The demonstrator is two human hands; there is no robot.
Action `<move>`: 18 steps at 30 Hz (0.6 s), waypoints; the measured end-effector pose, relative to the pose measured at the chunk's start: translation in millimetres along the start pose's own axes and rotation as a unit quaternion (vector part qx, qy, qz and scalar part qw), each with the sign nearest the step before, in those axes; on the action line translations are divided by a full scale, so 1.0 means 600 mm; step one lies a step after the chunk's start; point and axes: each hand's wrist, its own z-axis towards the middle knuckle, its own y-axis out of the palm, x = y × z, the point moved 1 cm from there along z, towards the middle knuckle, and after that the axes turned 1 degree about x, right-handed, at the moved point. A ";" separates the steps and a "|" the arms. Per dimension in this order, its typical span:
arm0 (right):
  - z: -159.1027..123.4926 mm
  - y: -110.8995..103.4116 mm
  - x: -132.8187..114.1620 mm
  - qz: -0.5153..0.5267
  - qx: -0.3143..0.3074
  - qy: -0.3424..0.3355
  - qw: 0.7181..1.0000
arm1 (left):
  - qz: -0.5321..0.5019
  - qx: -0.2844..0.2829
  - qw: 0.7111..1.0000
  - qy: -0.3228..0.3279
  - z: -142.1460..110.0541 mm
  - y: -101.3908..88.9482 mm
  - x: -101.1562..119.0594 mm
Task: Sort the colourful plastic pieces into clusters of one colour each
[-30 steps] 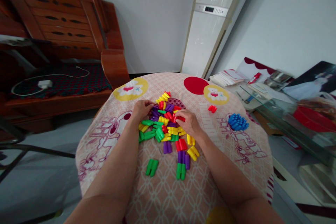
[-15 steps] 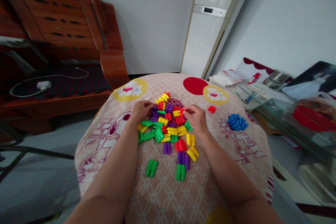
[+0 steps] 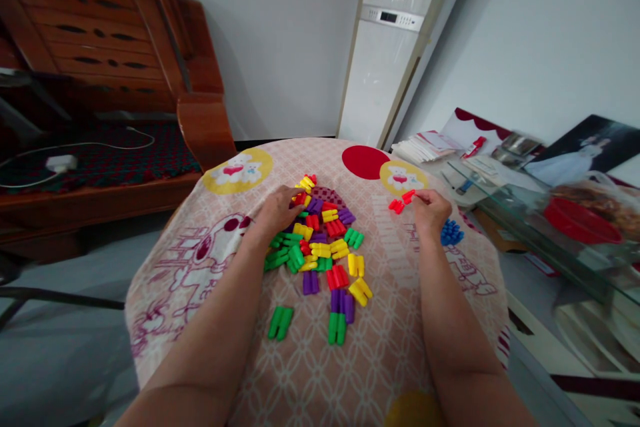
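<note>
A heap of plastic building blocks [image 3: 320, 249] in red, yellow, green and purple lies on the patterned tablecloth [image 3: 310, 373]. My left hand [image 3: 277, 215] rests at the heap's upper left side, its fingers closed about a red building block [image 3: 300, 199] and partly covering the blocks below. Off to the right, my right hand [image 3: 432, 211] pinches another red building block [image 3: 409, 197] close to the cloth. Just left of that one, a loose red block [image 3: 396, 206] lies on the cloth. A cluster of blue blocks [image 3: 452, 232] is partly hidden behind my right wrist.
A green block [image 3: 281, 323] and a green-and-purple group [image 3: 337, 328] lie nearer me. Beyond the table's right edge stands a glass shelf [image 3: 545, 227] with a red basin [image 3: 580, 219]. A wooden bench [image 3: 205, 123] is at the left, a white cabinet-like appliance [image 3: 380, 67] behind.
My right hand has moved from the heap's right side out to the right, carrying a red block beside the loose red one. My left hand has reached slightly further over the heap. The view has shifted slightly.
</note>
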 end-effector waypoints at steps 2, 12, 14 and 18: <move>-0.003 0.004 0.001 -0.015 -0.034 -0.009 0.999 | -0.002 0.000 1.000 -0.002 0.000 0.002 -0.001; 0.001 -0.005 0.003 -0.042 -0.020 -0.026 0.999 | -0.066 0.016 0.995 -0.067 0.000 -0.018 0.012; 0.003 -0.009 0.006 -0.076 -0.005 -0.029 0.997 | -0.076 0.043 0.992 -0.091 0.000 -0.028 0.016; 0.002 -0.006 0.015 -0.158 -0.029 -0.040 0.986 | -0.139 0.092 0.979 -0.117 0.000 -0.044 0.024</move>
